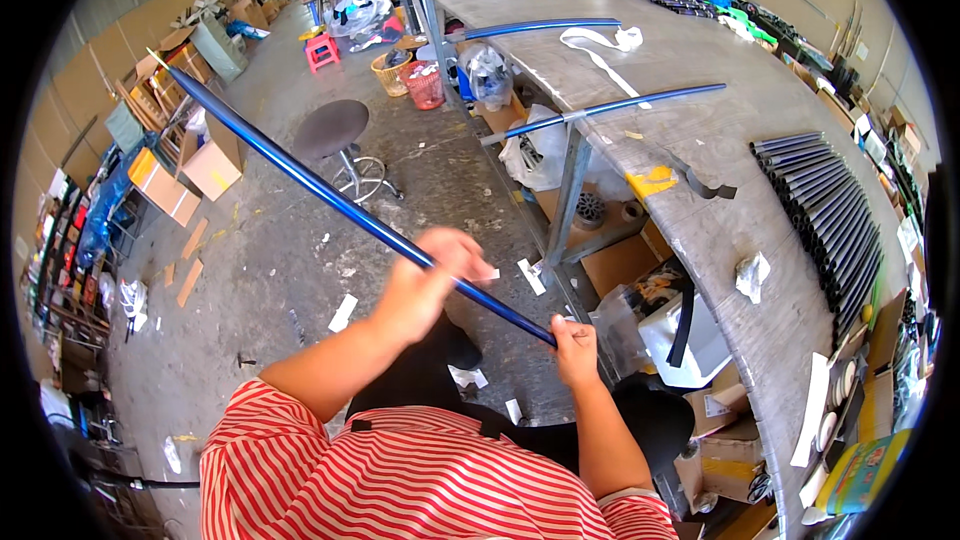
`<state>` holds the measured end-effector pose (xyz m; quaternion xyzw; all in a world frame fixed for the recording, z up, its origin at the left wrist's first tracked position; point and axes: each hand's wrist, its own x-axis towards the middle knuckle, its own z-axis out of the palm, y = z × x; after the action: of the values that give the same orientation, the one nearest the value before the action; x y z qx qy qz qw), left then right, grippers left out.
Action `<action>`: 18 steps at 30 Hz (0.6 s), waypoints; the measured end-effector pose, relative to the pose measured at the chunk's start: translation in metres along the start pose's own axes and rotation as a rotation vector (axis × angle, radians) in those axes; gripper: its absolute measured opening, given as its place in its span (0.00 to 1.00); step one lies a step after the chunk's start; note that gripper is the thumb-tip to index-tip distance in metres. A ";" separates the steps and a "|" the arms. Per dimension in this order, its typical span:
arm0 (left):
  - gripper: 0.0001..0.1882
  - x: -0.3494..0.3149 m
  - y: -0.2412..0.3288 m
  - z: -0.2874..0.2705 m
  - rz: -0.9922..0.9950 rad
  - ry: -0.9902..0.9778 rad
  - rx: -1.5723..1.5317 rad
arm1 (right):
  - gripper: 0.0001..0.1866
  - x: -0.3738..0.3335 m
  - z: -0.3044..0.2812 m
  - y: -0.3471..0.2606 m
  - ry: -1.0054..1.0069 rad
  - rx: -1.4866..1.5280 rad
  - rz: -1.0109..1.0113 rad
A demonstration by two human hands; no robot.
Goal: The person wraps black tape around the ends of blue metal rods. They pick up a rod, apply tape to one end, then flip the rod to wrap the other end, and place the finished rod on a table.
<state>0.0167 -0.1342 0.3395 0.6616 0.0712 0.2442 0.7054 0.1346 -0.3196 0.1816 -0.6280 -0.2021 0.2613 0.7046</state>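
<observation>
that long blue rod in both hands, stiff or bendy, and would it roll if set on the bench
The blue rod looks straight along its whole span though gripped only near one end by the left hand and right hand, so probably stiff and light. Being round and glossy, it may roll or slip.

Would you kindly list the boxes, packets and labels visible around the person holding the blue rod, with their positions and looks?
Open brown cardboard box: floor, left of the round stool, flaps up.
Flat orange-and-brown carton: floor, beside that box.
Brown cardboard boxes: under the workbench, lower right, with a white label.
Colourful flat packet: bench edge, lower right, green and yellow.
Yellow tape scrap: grey bench top, middle.
</observation>
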 end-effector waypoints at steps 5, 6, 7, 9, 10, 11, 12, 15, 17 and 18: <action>0.17 0.035 0.089 -0.107 0.396 0.517 -0.610 | 0.17 -0.012 -0.037 -0.018 0.244 -0.128 -0.077; 0.20 0.029 0.098 -0.136 0.427 0.488 -0.735 | 0.17 -0.014 -0.044 -0.020 0.229 -0.130 -0.125; 0.22 0.021 0.096 -0.168 0.459 0.388 -0.813 | 0.16 -0.017 -0.049 -0.027 0.233 -0.177 -0.163; 0.28 0.007 0.083 -0.193 0.427 0.303 -0.899 | 0.13 -0.022 -0.056 -0.039 0.259 -0.258 -0.224; 0.29 0.001 0.070 -0.200 0.418 0.260 -0.957 | 0.15 -0.022 -0.058 -0.042 0.304 -0.284 -0.329; 0.30 -0.004 0.060 -0.209 0.403 0.263 -0.993 | 0.14 -0.025 -0.057 -0.052 0.356 -0.231 -0.248; 0.30 -0.009 0.051 -0.216 0.388 0.267 -1.028 | 0.13 -0.030 -0.055 -0.067 0.409 -0.176 -0.167; 0.31 -0.003 0.030 -0.220 0.317 0.225 -1.189 | 0.14 -0.035 -0.061 -0.102 0.649 0.378 -0.146; 0.33 0.005 0.022 -0.213 0.274 0.180 -1.281 | 0.17 -0.039 -0.072 -0.119 0.698 0.431 -0.224; 0.33 0.007 0.021 -0.211 0.290 0.235 -1.278 | 0.16 -0.041 -0.078 -0.123 0.677 0.420 -0.294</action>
<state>-0.0722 0.0588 0.3370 0.0853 -0.1008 0.4012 0.9064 0.1644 -0.4148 0.2948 -0.4857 0.0107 -0.0276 0.8736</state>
